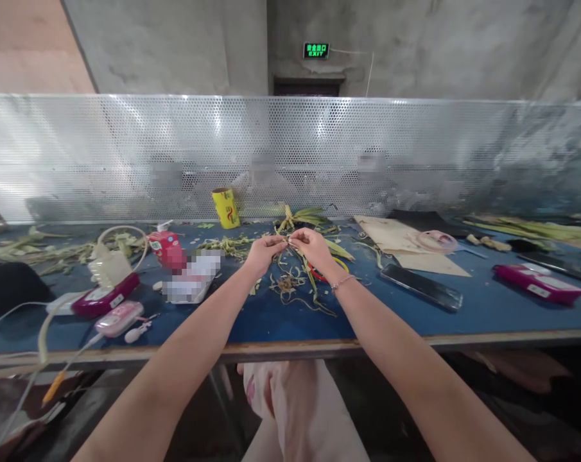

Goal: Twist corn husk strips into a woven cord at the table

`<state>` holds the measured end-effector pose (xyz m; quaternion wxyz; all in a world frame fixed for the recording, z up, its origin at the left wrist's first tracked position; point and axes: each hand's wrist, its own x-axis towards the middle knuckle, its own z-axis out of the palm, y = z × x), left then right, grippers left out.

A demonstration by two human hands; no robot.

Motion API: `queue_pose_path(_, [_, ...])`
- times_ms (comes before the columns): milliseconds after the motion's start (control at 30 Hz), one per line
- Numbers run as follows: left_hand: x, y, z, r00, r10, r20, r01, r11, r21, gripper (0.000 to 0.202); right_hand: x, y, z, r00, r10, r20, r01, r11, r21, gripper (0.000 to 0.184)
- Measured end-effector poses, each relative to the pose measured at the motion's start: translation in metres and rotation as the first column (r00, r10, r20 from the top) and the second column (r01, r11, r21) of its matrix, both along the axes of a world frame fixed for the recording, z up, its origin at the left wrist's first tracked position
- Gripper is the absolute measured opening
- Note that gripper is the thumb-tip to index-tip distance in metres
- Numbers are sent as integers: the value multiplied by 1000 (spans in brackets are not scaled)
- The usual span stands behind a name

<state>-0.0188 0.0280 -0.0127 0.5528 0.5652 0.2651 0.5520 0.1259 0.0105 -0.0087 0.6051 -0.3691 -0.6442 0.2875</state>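
Over the middle of the blue table, my left hand (264,252) and my right hand (313,247) meet fingertip to fingertip. Both are closed in a pinch around something small and pale, too small to make out. A bracelet circles my right wrist. Just beyond my fingers lies a bunch of green and yellowish leaves (314,217). Thin, dry, stringy plant scraps (287,282) are scattered below my hands. Next to my right hand, partly hidden by it, is a red and yellow ring-shaped thing (341,264). More plant scraps (227,245) lie left of my left hand.
A yellow can-like container (225,208) stands near the perforated metal screen (280,141). Leftward are a red carton (167,250), a white blurred-out object (194,279) and a magenta box (106,296). To the right lie a phone (421,287), cardboard (391,234) and another magenta box (538,284).
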Motion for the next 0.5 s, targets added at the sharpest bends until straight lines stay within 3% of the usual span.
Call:
queue_pose_path(167, [0, 1, -1, 1000, -10, -16, 10, 1000, 18, 27, -2, 5, -4, 999, 26, -41, -27, 999, -21, 14])
queue_pose_path(500, [4, -5, 2, 999, -30, 27, 30, 1000, -2, 25, -3, 2, -6, 994, -67, 86, 60, 995, 77, 17])
